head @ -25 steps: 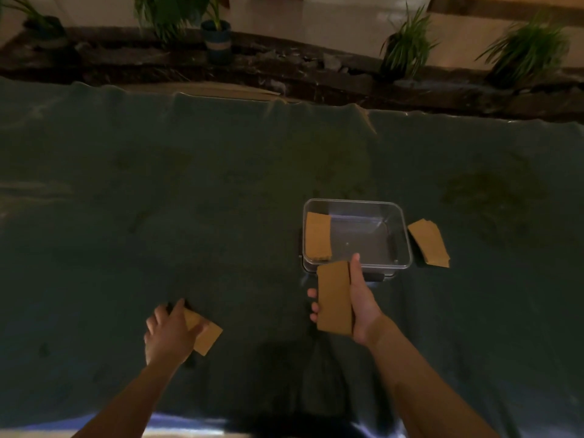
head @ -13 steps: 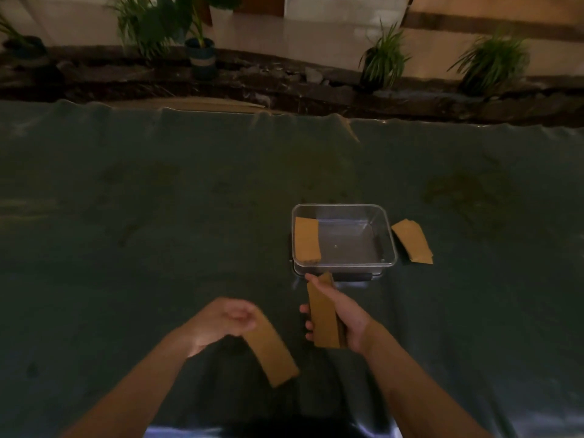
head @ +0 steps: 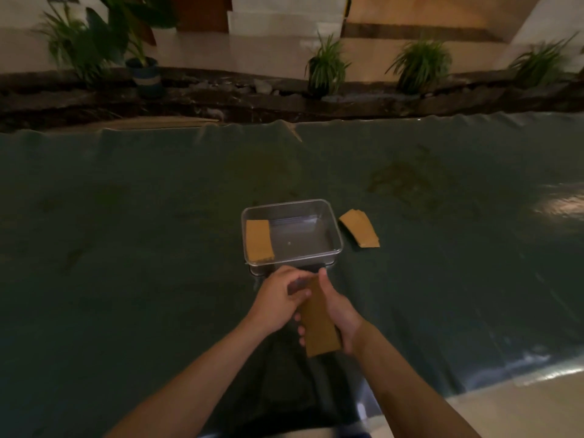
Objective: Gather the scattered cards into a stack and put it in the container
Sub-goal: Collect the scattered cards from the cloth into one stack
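Head view, setting: A person stands over a wide surface [head: 158, 248] draped in dark green cloth, under dim light, with potted plants [head: 325, 67] lined along a ledge beyond it.
Head view, hands: Both hands meet just in front of the container. The right hand [head: 339, 311] is closed around a stack of tan rectangular cardboard cards [head: 319, 324], thumb along its right edge and fingertips showing at the left edge. The left hand [head: 278, 295] is curled over the stack's far end, fingers pressed onto the top card.
Head view, container: A clear rectangular plastic container [head: 335, 235] sits on the surface just beyond the hands. One tan card [head: 259, 240] already lies inside along its left wall.
Head view, loose cards: A small fanned pile of tan cards [head: 360, 229] lies on the surface just to the right of the container, not touching it.
Step in hand: Likely seating a fresh card on the held stack and squaring it.
Doing it well: Keep the right hand's grip steady while the left slides the top card flush at the edges, so nothing fans out. Only then reach for the pile on the right; it looks the last group outside.
Risk: Thin cards may slip or splay if the grip loosens in this low light.
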`<state>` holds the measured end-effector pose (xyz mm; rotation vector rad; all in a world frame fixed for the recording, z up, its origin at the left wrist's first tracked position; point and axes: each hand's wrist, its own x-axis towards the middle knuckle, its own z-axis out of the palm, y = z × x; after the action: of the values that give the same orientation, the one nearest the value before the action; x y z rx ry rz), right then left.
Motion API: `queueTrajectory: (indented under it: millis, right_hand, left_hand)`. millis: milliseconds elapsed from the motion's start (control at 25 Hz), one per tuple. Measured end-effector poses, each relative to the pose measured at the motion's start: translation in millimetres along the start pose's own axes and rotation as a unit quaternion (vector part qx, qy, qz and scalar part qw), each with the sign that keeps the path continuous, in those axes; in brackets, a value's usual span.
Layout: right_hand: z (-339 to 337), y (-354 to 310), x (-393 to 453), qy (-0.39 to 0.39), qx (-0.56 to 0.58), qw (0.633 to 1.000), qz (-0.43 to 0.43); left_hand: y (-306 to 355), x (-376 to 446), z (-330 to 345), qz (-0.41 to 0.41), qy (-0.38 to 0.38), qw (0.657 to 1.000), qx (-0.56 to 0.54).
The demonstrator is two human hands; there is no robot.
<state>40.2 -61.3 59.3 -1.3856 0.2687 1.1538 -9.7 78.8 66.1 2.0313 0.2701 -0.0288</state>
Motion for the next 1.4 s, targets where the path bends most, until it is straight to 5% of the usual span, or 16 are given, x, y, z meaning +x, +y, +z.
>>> queueTrajectory:
  millis: [80, 200, 320, 560, 840, 1160, 1400]
  right_hand:
    - [-15.7, -5.4, -2.8, 0.020, 0.022, 1.000, -0.005]
    - [-50.6, -20.0, -5.9, 0.071, 0.052, 0.996, -0.021]
    - [-81.4, -29.9, -2.9, 0.087, 0.078, 0.993, -0.013]
    - [-147.1, -63.8, -0.9, 0.031, 0.155, 0.988, -0.006]
    - [-215.8, -110.0, 12.9, 0.045, 0.122, 0.992, 0.002]
    - [-208.6, -137.6, 29.0, -0.045, 0.099, 0.994, 0.023]
    - [-186.1, -139.3, 43.7, -0.021, 0.051, 0.998, 0.020]
  left_hand:
    - [11.2, 4.7, 16.2, 0.005, -0.013, 0.999, 0.031]
    - [32.7, 13.1, 37.2, -0.014, -0.181, 0.982, -0.043]
    - [57.1, 25.8, 56.8, -0.003, -0.298, 0.951, 0.082]
    - [102.0, 73.0, 119.0, 0.049, -0.214, 0.948, 0.232]
    - [144.5, 119.2, 160.9, 0.094, -0.242, 0.921, 0.289]
    - [143.8, 152.4, 151.4, 0.047, -0.148, 0.928, 0.340]
    - [125.1, 164.8, 133.3, 0.054, -0.107, 0.933, 0.339]
